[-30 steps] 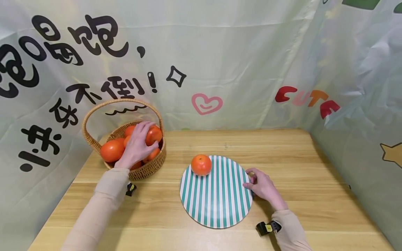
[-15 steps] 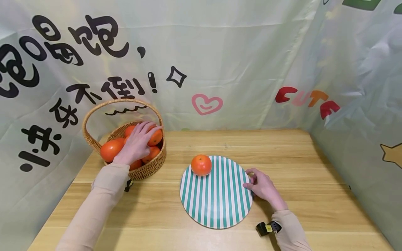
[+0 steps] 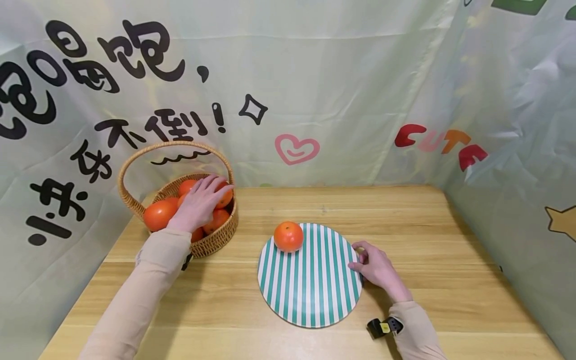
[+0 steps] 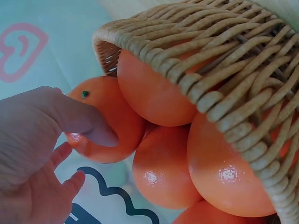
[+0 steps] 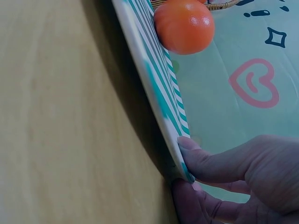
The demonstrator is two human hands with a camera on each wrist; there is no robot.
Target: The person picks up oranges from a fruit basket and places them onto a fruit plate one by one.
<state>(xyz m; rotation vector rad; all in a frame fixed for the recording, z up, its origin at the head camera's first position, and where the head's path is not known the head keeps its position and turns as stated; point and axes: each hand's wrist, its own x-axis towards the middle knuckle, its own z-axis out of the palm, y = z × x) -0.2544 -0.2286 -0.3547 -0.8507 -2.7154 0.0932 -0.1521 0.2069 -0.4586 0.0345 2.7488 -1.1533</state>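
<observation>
My left hand (image 3: pixel 196 202) is over the wicker basket (image 3: pixel 215 243) at the back left, gripping an orange (image 4: pixel 100 119). In the left wrist view the thumb lies across this orange, near its green stem spot, and the fingertips show behind it. Several more oranges fill the basket, partly hidden by the hand in the head view. My right hand (image 3: pixel 377 266) pinches the right rim of a round plate (image 3: pixel 315 285) with green and white stripes, thumb on top and fingers under the edge. One orange (image 3: pixel 288 236) rests on the plate's upper left part.
The basket's tall arched handle (image 3: pixel 176 143) rises above the fruit. Bare wooden tabletop (image 3: pixel 351 205) surrounds the plate. A printed cloth (image 3: pixel 351 90) walls in the table at the back and on the sides.
My left hand has shifted on the orange in the basket, its thumb moving from the orange's lower side up across it. The right hand, plate and the orange on it have stayed put.
</observation>
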